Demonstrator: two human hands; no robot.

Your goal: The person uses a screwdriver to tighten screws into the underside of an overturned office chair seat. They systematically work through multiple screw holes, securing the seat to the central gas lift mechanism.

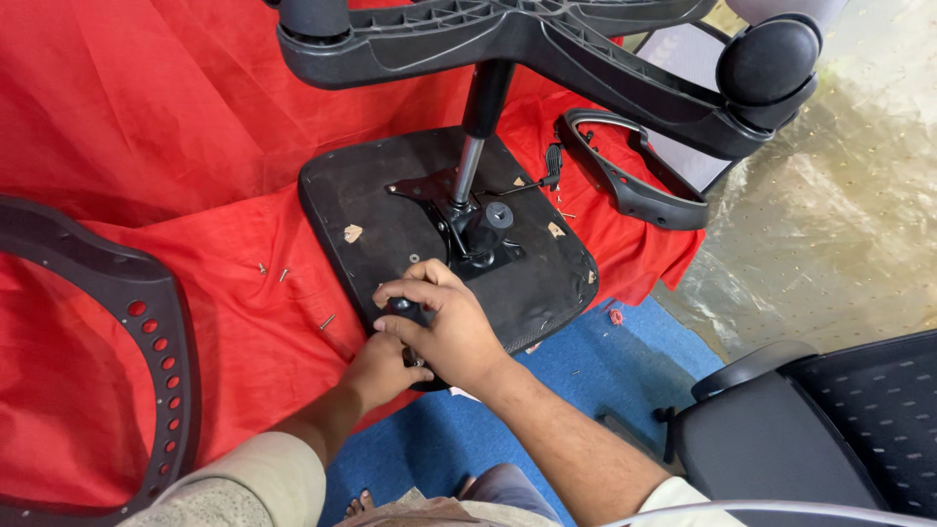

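Looking down at an upturned chair seat (pixel 390 210), black underside up, lying on a red cloth (pixel 146 117) spread over the floor, prob. to keep the parts and small screws from getting lost. Landmark = that seat.

Right hand (pixel 444 327) at the seat's near edge, fingers curled over a small black knob-like part (pixel 402 310), closed round it from above. Left hand (pixel 381 369) tucked just beneath the right, at the same near edge; mostly hidden by the right hand, so can't tell whether it's closed on anything. It looks set to brace from below while the right works on top.

At the seat's centre: the metal tilt mechanism (pixel 468 229) w/ the gas-lift column (pixel 475 137) rising out of it, and on top of that the five-arm chair base (pixel 547 59) w/ a castor (pixel 768 60) hanging over the seat's far side. The whole chair is inverted, so the fixings face up within reach.

Left of the seat, loose screws (pixel 327 321) on the cloth, near the hands. Further left, a curved grey plastic frame (pixel 146 342) w/ holes. Right of the seat's far corner, a black armrest loop (pixel 625 181). Near right of the seat, blue carpet (pixel 605 361), then another chair (pixel 820 429) w/ mesh fabric.
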